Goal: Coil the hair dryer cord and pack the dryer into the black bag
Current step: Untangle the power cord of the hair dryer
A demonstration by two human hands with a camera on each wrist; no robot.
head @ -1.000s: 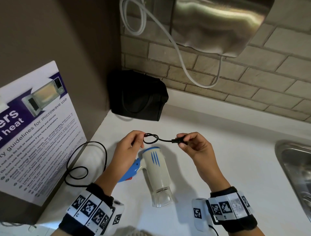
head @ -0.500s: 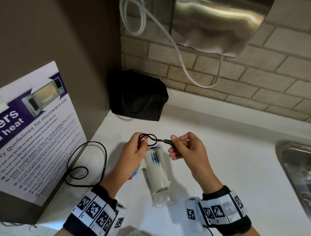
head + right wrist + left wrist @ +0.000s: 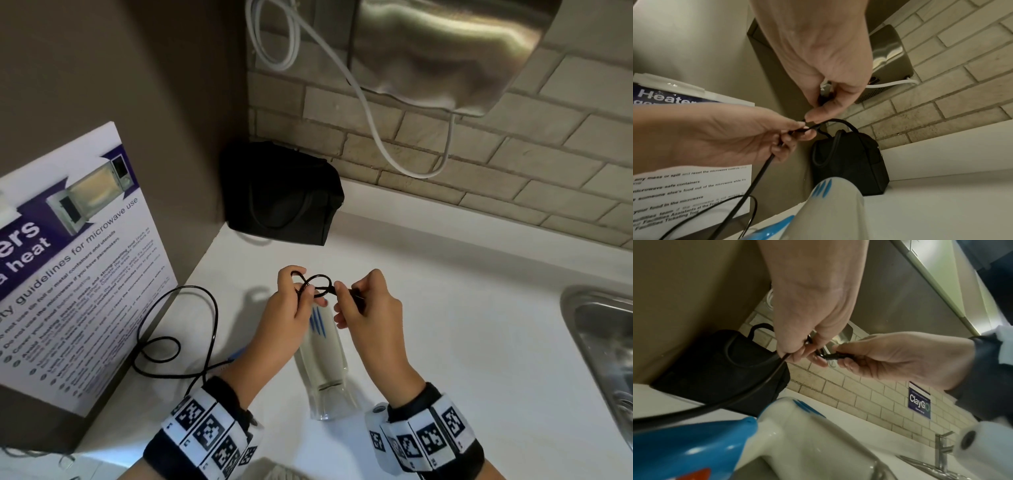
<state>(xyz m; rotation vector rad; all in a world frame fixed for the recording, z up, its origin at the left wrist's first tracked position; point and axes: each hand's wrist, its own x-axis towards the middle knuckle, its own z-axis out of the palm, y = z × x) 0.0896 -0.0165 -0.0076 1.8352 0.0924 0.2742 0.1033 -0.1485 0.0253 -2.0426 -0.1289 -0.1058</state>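
The white and blue hair dryer [image 3: 323, 356] lies on the white counter [image 3: 462, 325], nozzle toward me. Above it, my left hand [image 3: 289, 308] pinches small loops of the black cord [image 3: 317, 284]. My right hand [image 3: 366, 305] pinches the cord's plug end [image 3: 835, 357] close beside the loops. The rest of the cord [image 3: 178, 342] trails in loose curves on the counter to the left. The black bag [image 3: 281, 198] stands closed in the back corner, a hand's length beyond my hands. In the right wrist view the cord [image 3: 756, 178] hangs down from the left hand [image 3: 748, 134].
A microwave guideline poster [image 3: 78, 267] leans on the cabinet at left. A steel sink [image 3: 603, 353] is set in the counter at right. A metal wall dispenser [image 3: 445, 51] with a white cable [image 3: 376, 130] hangs on the brick wall above.
My right hand has brought the plug end leftward to the left hand, so the straight cord stretch is gone and the loops are bigger. The dryer and bag stay put.
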